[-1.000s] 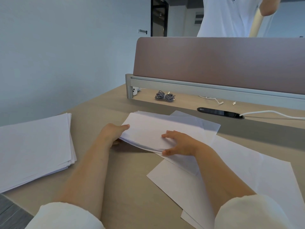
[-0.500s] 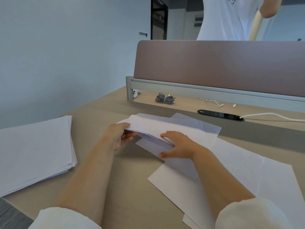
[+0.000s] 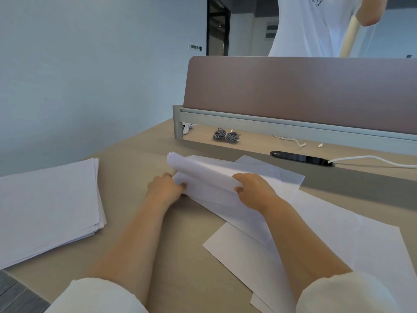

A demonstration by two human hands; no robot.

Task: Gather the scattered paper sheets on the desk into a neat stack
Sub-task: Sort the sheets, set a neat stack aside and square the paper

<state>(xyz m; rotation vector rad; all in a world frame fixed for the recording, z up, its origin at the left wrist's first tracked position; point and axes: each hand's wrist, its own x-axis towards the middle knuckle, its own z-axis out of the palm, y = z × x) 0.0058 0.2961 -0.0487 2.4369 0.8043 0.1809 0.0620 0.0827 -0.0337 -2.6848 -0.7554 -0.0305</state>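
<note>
Just in front of the brown divider panel (image 3: 293, 86), near its left end, a bundle of white sheets (image 3: 203, 175) is held by both hands over the tan desk (image 3: 158, 256); the left hand (image 3: 165, 188) grips the bundle's left near corner with curled fingers, and the right hand (image 3: 255, 190) clamps the near edge further right, fingers curled over the top and thumb against the near face; the bundle bows upward along that held edge, while its far part slopes down toward the panel onto the paper beneath; its sheets are plain white with no print that can be made out, and they are not squared, the edges fanning out in thin steps at the corner nearest the panel's left end; on the side away from the panel, loose sheets (image 3: 338, 233) lie flat and overlapping at differing angles, and one more pokes out from under the bundle toward the panel; well to the left of the panel's left end, a thick stack of paper (image 3: 45, 208) lies flat on the desk, its edges slightly staggered, apart from the bundle; beneath the panel's lower rail lie a coiled grey cable (image 3: 225, 135) and thin white cable ends (image 3: 291, 139); in front of the panel a black oval port (image 3: 302, 158) is set into the desk, with a white cord (image 3: 372, 159) running rightward from it; behind the panel stands a person in a white shirt (image 3: 316, 26).
</note>
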